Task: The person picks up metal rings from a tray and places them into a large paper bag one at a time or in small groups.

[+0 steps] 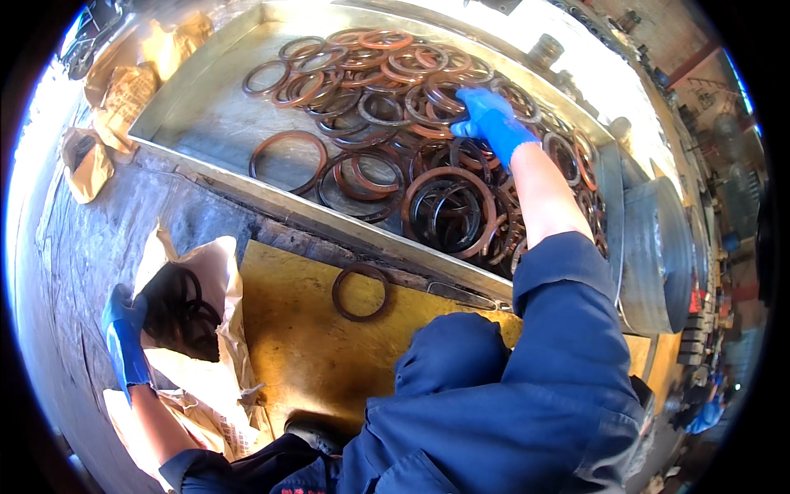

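In a blue glove, my right hand [491,122] reaches over a heap of brown and black rings [387,107] in a shallow metal tray [247,179]. Its thumb and fingers are spread apart at the edge of a ring; no ring is visibly lifted. My left hand [125,336], also gloved in blue, grips the side of an open brown paper sack [229,276] at the lower left. Dark rings [185,309] lie inside that sack, partly in shadow. One loose brown ring [336,298] lies on a yellowish board between the sack and the tray.
More paper sacks [127,90] stand beyond the tray's left end. A round metal drum [658,255] is at the right of the tray. The tray's raised front wall [362,235] runs between me and the heap. My knee [453,354] is over the yellowish board [304,354].
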`<action>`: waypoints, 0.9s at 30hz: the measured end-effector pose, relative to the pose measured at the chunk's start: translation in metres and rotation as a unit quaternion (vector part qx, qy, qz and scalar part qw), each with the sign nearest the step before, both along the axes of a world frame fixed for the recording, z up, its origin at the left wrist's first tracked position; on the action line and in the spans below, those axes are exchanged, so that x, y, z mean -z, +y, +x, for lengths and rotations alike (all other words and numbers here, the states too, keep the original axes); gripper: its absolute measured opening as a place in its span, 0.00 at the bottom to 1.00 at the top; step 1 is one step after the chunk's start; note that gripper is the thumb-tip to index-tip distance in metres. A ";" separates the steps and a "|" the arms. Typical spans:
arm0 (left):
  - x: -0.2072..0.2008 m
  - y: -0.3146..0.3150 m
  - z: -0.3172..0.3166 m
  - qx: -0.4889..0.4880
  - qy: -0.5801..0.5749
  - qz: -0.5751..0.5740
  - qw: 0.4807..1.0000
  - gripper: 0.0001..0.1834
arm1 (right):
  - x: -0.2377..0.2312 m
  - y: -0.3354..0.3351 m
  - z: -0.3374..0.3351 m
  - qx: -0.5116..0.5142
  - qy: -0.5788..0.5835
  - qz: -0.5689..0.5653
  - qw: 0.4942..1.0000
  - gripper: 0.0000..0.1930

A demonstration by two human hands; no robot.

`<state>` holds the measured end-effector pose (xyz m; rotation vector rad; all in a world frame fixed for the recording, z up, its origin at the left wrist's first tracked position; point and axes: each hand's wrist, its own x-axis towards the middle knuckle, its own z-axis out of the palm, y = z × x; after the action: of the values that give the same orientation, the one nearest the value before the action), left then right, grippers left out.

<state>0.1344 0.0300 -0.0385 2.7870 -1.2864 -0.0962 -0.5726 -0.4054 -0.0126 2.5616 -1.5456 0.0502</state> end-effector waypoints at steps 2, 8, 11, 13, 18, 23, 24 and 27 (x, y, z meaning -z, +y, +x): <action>-0.004 0.015 0.006 -0.029 0.011 0.005 0.999 0.18 | -0.007 0.003 0.027 -0.013 0.004 0.077 0.997 0.34; 0.001 0.011 -0.006 -0.020 -0.033 -0.012 0.999 0.16 | -0.020 -0.012 0.047 -0.032 0.083 0.166 0.982 0.30; -0.005 0.003 -0.021 -0.019 -0.016 -0.019 1.000 0.16 | -0.017 -0.007 0.043 -0.003 0.041 0.162 0.986 0.30; -0.007 0.002 -0.022 -0.042 0.003 -0.015 0.999 0.16 | -0.022 0.001 0.048 0.013 0.051 0.161 0.986 0.28; -0.007 0.001 -0.021 -0.030 -0.019 -0.001 0.999 0.17 | -0.009 0.012 0.044 -0.051 0.062 0.177 0.981 0.21; -0.003 0.002 -0.018 -0.011 -0.024 0.005 1.000 0.18 | 0.005 0.020 0.045 -0.030 0.026 0.159 0.986 0.16; -0.004 0.003 -0.017 -0.004 -0.025 -0.009 1.000 0.18 | 0.010 0.022 0.046 -0.015 0.029 0.165 0.986 0.16; -0.004 0.006 -0.018 0.000 -0.008 -0.049 0.999 0.18 | 0.001 0.028 0.057 0.018 0.062 0.164 0.984 0.19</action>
<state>0.1161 0.0365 -0.0345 2.7116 -1.2578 -0.0116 -0.5152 -0.3774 -0.0134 2.7112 -1.6722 -0.3936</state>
